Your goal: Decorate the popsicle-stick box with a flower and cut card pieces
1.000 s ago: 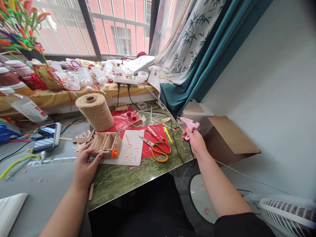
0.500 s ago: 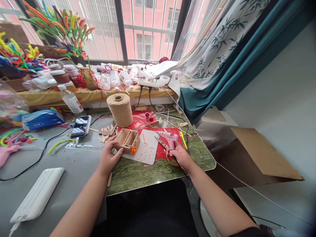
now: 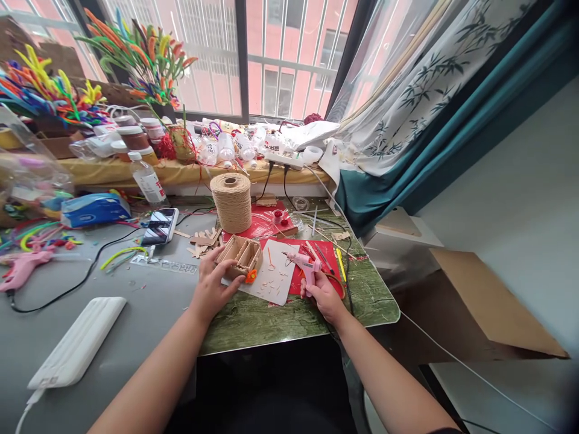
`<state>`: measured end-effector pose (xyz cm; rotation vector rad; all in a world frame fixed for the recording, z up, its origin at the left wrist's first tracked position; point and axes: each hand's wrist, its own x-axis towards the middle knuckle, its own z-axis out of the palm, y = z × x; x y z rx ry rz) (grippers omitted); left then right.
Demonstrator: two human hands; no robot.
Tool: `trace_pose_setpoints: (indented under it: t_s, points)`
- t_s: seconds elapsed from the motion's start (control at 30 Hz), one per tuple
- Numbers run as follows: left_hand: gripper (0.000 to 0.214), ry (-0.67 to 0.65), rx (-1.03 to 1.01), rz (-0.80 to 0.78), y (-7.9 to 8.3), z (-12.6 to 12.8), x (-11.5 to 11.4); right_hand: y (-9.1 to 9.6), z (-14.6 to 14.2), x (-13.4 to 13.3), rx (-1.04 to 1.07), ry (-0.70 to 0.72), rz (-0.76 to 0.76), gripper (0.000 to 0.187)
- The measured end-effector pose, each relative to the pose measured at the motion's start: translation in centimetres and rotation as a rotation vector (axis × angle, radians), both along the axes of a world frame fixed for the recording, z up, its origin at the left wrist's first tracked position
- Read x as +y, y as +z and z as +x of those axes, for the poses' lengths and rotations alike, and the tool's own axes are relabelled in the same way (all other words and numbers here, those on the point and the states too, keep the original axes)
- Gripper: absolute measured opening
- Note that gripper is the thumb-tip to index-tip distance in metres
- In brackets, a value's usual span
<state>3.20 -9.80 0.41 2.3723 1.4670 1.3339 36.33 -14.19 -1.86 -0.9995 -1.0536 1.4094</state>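
A small brown box (image 3: 240, 256) with dividers and an orange flower (image 3: 251, 276) at its front corner rests at the left of the white sheet (image 3: 275, 289). My left hand (image 3: 215, 286) holds this box at its left and front sides, fingers bent around it. My right hand (image 3: 328, 298) is closed around the handle of a pink glue gun (image 3: 307, 265), its nozzle pointing left toward the box. Partly hidden behind the glue gun are scissors with orange handles (image 3: 337, 286), lying on a red sheet (image 3: 296, 282).
A large twine spool (image 3: 231, 205) stands behind the box, with wooden sticks (image 3: 203, 241) beside it. A phone (image 3: 160, 226), white power bank (image 3: 79, 340) and second pink glue gun (image 3: 27, 268) lie left. Black cables cross the table; a cardboard box (image 3: 497, 301) stands right.
The view has shifted, moving the scene rightward. My left hand's fingers have spread more over the box's front. The glue gun has moved slightly away from the scissors, staying in my right hand.
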Motion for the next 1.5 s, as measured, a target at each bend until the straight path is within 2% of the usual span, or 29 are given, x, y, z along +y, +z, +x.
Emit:
trace_pose_setpoints:
  t_s: [0.23,0.4,0.5,0.6,0.73,0.9,1.13,1.37,1.5]
  points:
    - [0.035,-0.004,-0.174,-0.102,-0.6,-0.5,0.7,0.2,0.1,0.1,-0.067,-0.056,-0.024,0.037]
    - [0.031,-0.043,-0.258,-0.177,-0.6,-1.0,1.2,1.0,-0.7,-1.1,-0.138,-0.116,-0.050,0.037]
    - [0.025,-0.049,-0.275,-0.195,-0.5,-1.1,1.2,1.1,-1.8,-2.3,-0.072,-0.148,-0.076,0.035]
    - [0.021,-0.048,-0.265,-0.202,-0.6,-1.2,1.1,0.8,-2.9,-3.2,0.065,-0.096,-0.126,0.030]
    - [0.020,-0.021,-0.260,-0.146,-0.5,-1.1,0.8,0.2,-3.4,-3.2,0.158,-0.096,-0.164,0.029]
    - [0.019,0.053,-0.306,-0.074,0.0,-1.2,0.4,-0.1,-3.0,-3.0,0.174,-0.094,-0.210,0.030]
    - [0.023,0.159,-0.261,-0.025,0.1,-1.4,0.3,0.0,-3.1,-3.0,0.211,-0.088,-0.154,0.022]
    - [0.021,0.168,-0.216,-0.042,-0.3,-0.8,0.9,0.8,-2.0,-2.1,0.068,-0.175,-0.085,0.021]
    - [0.028,0.230,-0.157,0.058,-0.1,-1.1,0.7,0.1,-1.6,-1.8,0.047,-0.196,-0.105,0.025]
